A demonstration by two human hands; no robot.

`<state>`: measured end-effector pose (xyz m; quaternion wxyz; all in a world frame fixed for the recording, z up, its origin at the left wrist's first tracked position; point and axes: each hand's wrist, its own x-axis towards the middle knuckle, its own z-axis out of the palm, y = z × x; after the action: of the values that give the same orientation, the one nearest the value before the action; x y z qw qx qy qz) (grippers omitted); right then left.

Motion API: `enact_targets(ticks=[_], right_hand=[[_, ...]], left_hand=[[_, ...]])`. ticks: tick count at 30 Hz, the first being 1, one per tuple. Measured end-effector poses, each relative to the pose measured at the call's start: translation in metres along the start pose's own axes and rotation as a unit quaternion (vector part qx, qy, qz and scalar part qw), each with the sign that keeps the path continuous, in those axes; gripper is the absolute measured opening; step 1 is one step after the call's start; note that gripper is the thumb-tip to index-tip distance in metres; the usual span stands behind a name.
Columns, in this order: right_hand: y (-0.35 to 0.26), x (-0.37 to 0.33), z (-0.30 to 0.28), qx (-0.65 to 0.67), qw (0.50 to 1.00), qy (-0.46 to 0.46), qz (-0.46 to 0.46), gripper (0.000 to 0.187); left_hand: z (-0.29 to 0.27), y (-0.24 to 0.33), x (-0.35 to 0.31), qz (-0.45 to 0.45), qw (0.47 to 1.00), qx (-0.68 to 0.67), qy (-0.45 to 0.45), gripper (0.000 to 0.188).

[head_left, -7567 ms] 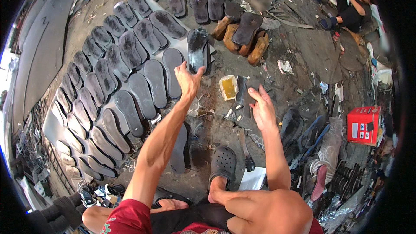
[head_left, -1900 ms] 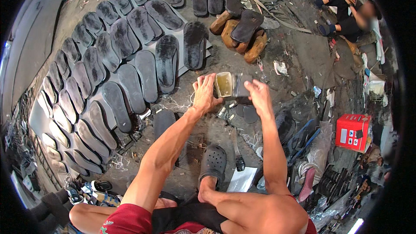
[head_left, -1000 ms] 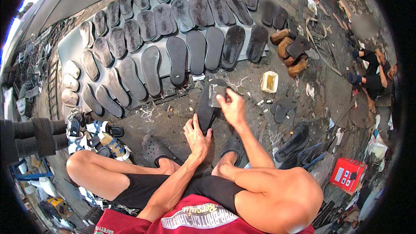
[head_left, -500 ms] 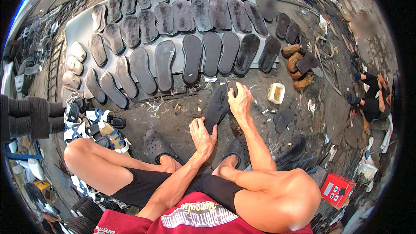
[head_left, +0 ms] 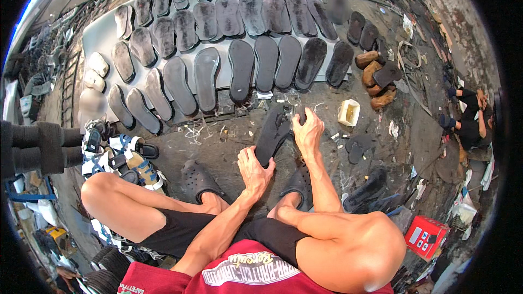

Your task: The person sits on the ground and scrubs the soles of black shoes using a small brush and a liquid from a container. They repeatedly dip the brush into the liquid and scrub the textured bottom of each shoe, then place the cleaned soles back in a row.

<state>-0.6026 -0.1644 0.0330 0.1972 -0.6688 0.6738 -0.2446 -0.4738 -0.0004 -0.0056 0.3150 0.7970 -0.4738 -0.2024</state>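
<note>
Right hand (head_left: 309, 133) shifted off sole (head_left: 269, 135), pinching dark piece (head_left: 302, 115); left hand (head_left: 253, 172) grips near end, other soles (head_left: 241, 71) laid out, this one not.

The ground (head_left: 223, 141) is dark and dirty. A little white tub (head_left: 356, 113) sits on it. Left of the tub lies a big pale sheet (head_left: 103, 35) with rows of dark shoe soles (head_left: 241, 71) on it. Brown wooden blocks (head_left: 372, 73) lie past the tub, and flat dark pieces (head_left: 357, 149) on its near side.

red shirt (head_left: 248, 275), black shorts (head_left: 275, 235)
</note>
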Motion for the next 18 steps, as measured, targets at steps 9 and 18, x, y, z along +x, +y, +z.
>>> enact_targets(ticks=[9, 18], right_hand=[[-0.004, 0.022, 0.022, -0.033, 0.972, -0.039, -0.228, 0.028], [-0.005, 0.033, -0.005, -0.064, 0.885, -0.131, -0.443, 0.030]], left_hand=[[0.005, -0.007, -0.006, 0.032, 0.999, -0.022, 0.010, 0.068], [0.008, -0.007, -0.006, 0.019, 0.999, -0.035, 0.018, 0.070]])
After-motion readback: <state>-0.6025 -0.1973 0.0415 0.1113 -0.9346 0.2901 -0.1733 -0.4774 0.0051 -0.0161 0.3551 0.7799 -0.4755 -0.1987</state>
